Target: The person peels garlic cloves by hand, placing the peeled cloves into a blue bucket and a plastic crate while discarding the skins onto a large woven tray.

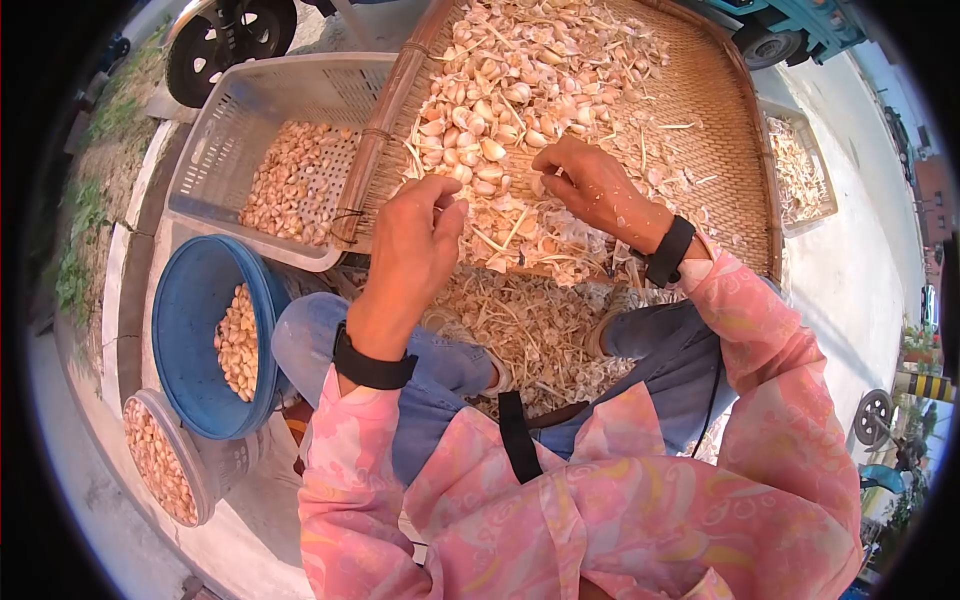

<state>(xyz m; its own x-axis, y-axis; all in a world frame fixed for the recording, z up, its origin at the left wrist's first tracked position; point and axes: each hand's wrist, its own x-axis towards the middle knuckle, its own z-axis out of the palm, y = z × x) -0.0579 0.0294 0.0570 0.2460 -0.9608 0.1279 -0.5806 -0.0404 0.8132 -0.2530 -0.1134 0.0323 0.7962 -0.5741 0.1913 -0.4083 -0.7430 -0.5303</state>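
Observation:
Over the near left part of the woven tray [725,130] is my left hand [425,225], its thumb and fingers curled together; whatever lies between them is too small to make out. My right hand [585,185] is to the right of it, above the loose skins, with thumb and fingers bent close around a pale piece that looks like a garlic clove [540,186]. Between and beyond both hands lie garlic cloves [480,130], mixed with papery skins and thin dry stalks. Both wrists wear black bands.
A grey plastic crate [225,130] with cloves stands left of the tray. Below it are a blue bucket [185,330] and a white bucket [205,480], both holding cloves. Skins [530,335] cover the ground between the legs. A smaller crate [800,170] stands at the right.

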